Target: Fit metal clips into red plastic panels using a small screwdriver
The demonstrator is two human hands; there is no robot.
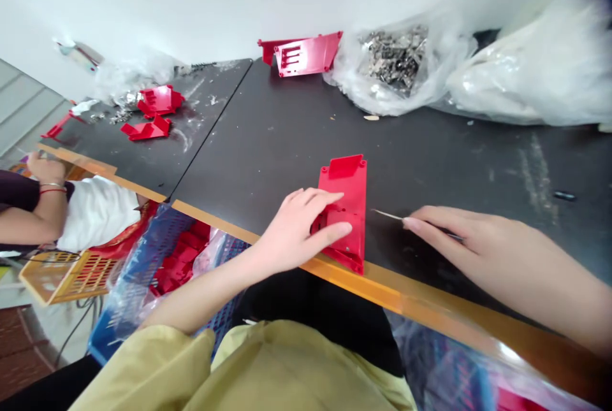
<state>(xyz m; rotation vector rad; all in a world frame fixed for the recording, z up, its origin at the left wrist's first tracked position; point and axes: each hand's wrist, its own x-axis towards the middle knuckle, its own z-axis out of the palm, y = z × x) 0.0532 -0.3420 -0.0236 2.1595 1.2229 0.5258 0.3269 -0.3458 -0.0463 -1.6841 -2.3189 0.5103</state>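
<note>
A red plastic housing part (348, 197) lies flat on the dark table (287, 137) near its orange front edge. My left hand (299, 229) rests on the part's left side, fingers stretched over it and pressing it down. My right hand (459, 239) lies on the table just right of the part, fingers pinched on a thin metal pin (388, 214) whose tip points toward the part.
A clear bag of small metal pieces (394, 57) and another red part (306, 54) sit at the back by the wall. More red parts (153, 111) lie at far left, where another person's arm (38, 207) shows. A blue crate of red parts (176, 258) stands below the edge.
</note>
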